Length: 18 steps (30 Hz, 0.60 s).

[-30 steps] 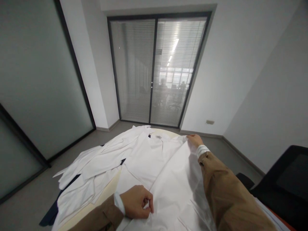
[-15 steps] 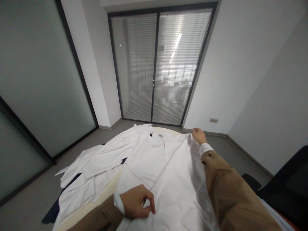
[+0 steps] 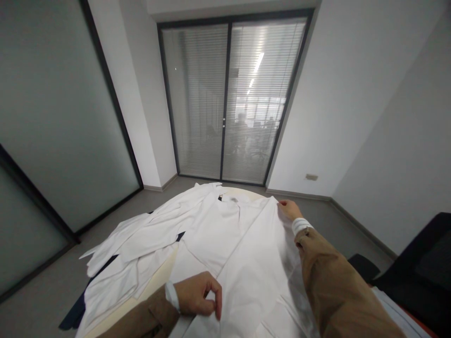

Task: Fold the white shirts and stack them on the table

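Left-hand grip [image 3: 195, 295] is clenched, its curled fingers [image 3: 214, 293] closing on a fold of a white collared coat [image 3: 243, 277] near the near edge of the counter, with the wrist bent and the knuckles turned up. Right-hand grip [image 3: 291, 210] is stretched out with the arm nearly straight, its fingertips [image 3: 282, 203] at the coat's far edge; whether they pinch the cloth or only touch it is too small to tell. The coat lies spread and flattened on a round cream counter [image 3: 151, 284], its collar [image 3: 230, 202] at the far side and its long front running toward the person between both arms.

Other white garments [image 3: 121, 249] lie heaped and overlapping on the counter's left side, just beside the coat, with a dark navy cloth [image 3: 74, 315] showing beneath them at the edge. Tan sleeves [image 3: 338, 286] with white cuffs [image 3: 302, 226] cover both forearms. To the right stands a black office chair [image 3: 416, 263], and white cloth with a red-orange edge [image 3: 396, 312] lies at the lower right corner. Beyond the counter, a grey floor [image 3: 105, 213] runs to a double glass door with blinds [image 3: 229, 101], and a frosted glass wall [image 3: 59, 112] stands on the left.
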Available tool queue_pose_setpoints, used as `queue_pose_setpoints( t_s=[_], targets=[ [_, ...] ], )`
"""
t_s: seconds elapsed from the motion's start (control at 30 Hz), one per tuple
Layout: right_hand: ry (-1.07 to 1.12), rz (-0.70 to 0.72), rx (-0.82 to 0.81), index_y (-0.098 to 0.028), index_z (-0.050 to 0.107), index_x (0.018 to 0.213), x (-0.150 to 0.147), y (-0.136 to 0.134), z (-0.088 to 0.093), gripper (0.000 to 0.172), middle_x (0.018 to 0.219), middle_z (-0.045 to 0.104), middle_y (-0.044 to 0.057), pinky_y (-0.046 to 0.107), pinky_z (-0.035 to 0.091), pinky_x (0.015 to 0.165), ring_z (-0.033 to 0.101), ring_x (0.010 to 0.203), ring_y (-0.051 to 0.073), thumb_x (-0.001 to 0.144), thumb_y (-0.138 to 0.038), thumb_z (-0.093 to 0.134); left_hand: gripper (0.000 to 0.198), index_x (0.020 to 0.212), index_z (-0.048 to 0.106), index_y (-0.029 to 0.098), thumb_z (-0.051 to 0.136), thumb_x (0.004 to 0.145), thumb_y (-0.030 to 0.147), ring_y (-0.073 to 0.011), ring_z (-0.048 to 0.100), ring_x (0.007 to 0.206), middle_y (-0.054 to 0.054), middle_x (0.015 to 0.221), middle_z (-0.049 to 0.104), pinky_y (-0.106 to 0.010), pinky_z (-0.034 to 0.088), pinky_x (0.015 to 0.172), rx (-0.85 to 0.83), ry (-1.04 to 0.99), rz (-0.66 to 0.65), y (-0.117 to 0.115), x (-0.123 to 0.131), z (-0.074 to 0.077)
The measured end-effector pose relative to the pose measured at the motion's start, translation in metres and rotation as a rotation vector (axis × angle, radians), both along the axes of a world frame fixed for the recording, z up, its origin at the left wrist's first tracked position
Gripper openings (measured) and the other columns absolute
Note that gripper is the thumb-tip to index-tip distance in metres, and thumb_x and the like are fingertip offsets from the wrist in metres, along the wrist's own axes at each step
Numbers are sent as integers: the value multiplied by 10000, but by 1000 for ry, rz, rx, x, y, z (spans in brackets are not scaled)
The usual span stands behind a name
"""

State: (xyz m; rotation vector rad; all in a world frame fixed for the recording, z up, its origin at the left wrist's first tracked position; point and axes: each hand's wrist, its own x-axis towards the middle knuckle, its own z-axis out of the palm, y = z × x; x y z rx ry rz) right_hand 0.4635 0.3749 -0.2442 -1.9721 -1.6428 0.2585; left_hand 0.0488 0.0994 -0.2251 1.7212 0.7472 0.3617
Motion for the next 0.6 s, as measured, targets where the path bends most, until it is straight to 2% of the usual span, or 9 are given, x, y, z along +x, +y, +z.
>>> queue_pose_setpoints(
  t_s=[0.2, 0.3, 0.43, 0.5, 0.6],
  targets=[
    [-8, -93, -45, -116, 688, 1086, 9, -8, -4, 499, 1046, 723, 169, 305, 491, 777, 681, 917, 260, 788, -516, 661, 282, 753, 786, 151, 532, 648, 88, -65, 218, 367, 86, 379, 339, -240, 147, 391, 26, 97, 27, 0, 0, -2],
    [12, -98, -90, -118, 704, 1050, 19, -13, -4, 475, 1012, 729, 156, 287, 485, 731, 682, 866, 247, 739, -478, 709, 296, 710, 773, 151, 501, 619, 77, -65, 218, 361, 81, 378, 349, -241, 163, 399, 1, 71, 19, 1, -1, -4],
    [39, -71, -112, -120, 754, 930, 29, -20, -1, 346, 892, 747, 124, 276, 478, 695, 681, 805, 238, 703, -381, 733, 266, 625, 735, 139, 473, 595, 101, -79, 269, 386, 41, 411, 434, -253, 171, 418, -52, -6, 13, 5, -2, -12],
    [61, -46, -95, -125, 763, 950, 32, -24, 0, 319, 888, 755, 103, 256, 477, 699, 682, 811, 218, 736, -351, 693, 256, 662, 743, 134, 489, 635, 129, -89, 304, 423, 30, 443, 448, -254, 187, 440, -20, -7, 44, 6, -2, -15],
    [87, -47, -62, -115, 743, 1066, 32, -32, 1, 388, 931, 759, 107, 240, 483, 686, 684, 826, 208, 792, -361, 620, 224, 762, 759, 142, 544, 736, 196, -93, 290, 461, 51, 453, 370, -253, 194, 470, 120, 102, 127, 5, -1, -17]
  ],
)
